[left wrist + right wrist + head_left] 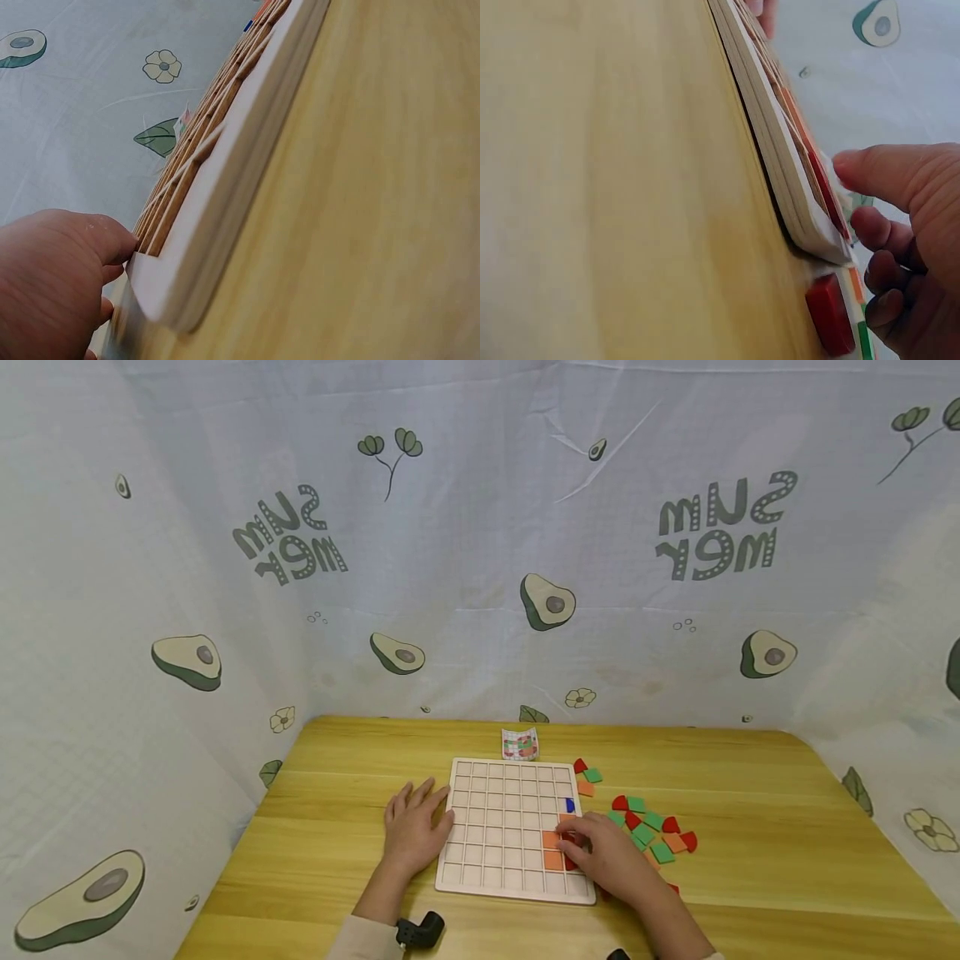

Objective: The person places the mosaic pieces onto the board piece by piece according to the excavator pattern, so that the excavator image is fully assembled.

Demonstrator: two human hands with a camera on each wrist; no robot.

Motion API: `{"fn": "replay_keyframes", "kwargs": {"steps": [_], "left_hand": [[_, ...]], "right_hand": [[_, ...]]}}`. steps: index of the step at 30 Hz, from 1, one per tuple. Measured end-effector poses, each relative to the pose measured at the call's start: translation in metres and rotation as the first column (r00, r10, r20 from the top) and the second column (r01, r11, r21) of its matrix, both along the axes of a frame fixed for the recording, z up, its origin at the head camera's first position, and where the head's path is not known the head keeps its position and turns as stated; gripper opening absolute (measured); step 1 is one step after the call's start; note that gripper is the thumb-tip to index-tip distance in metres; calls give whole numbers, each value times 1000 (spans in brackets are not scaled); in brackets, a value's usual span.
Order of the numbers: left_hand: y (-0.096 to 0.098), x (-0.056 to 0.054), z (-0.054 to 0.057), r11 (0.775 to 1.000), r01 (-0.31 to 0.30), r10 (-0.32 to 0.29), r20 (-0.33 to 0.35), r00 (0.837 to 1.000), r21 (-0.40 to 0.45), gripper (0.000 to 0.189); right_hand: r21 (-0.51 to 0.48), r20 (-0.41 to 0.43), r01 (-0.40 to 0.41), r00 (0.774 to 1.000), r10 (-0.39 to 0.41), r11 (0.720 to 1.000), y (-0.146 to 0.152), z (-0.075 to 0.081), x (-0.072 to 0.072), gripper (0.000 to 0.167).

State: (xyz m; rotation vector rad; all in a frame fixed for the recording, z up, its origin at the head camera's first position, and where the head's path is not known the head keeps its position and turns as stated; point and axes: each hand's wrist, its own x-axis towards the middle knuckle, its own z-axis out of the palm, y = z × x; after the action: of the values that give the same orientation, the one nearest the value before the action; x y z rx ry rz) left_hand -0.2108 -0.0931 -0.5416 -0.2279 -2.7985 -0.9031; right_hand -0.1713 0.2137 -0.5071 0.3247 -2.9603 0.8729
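Note:
A pale wooden grid board (pixel 480 878) lies flat in the head view. My left hand (pixel 412 832) rests on the table with its fingers spread, thumb at the board's left edge. In the left wrist view the thumb (pixel 105 236) touches the board's corner. Over the lower right cells, my right hand (pixel 613 858) pinches a red piece (pixel 573 838) between thumb and index finger, partly hiding it. Its other fingers are curled. Orange square tiles (pixel 552 860) and a blue piece (pixel 570 805) sit in nearby cells.
To the right of the board lie loose green tiles (pixel 663 852), red rounded pieces (pixel 620 802) and orange tiles (pixel 674 842). Behind the board stands a small pattern card (pixel 521 744). A red piece (pixel 829 315) lies beside the board's near right corner. A printed cloth (pixel 465 527) hangs behind the table.

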Motion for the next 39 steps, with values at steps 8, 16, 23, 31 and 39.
{"fn": "replay_keyframes", "kwargs": {"steps": [8, 16, 23, 31, 39], "left_hand": [[0, 0, 0, 1000, 1, -1, -7, 1000, 5, 44], [0, -1, -1, 1000, -1, 1, -2, 1000, 6, 44], [0, -1, 1, 1000, -7, 7, -8, 1000, 7, 44], [1, -1, 1, 1000, -15, 15, -19, 1000, 8, 44], [1, 0, -2, 1000, -9, 9, -30, 1000, 24, 44]], "right_hand": [[-61, 64, 59, 996, -55, 996, 17, 3, -6, 21], [-36, 59, 103, 993, -101, 994, 34, 8, -7, 26], [-32, 50, 109, 993, -107, 994, 51, 8, -9, 30], [104, 84, 174, 979, -183, 979, 69, 2, -14, 38], [105, 89, 197, 974, -207, 975, 69, -1, -15, 35]]}}
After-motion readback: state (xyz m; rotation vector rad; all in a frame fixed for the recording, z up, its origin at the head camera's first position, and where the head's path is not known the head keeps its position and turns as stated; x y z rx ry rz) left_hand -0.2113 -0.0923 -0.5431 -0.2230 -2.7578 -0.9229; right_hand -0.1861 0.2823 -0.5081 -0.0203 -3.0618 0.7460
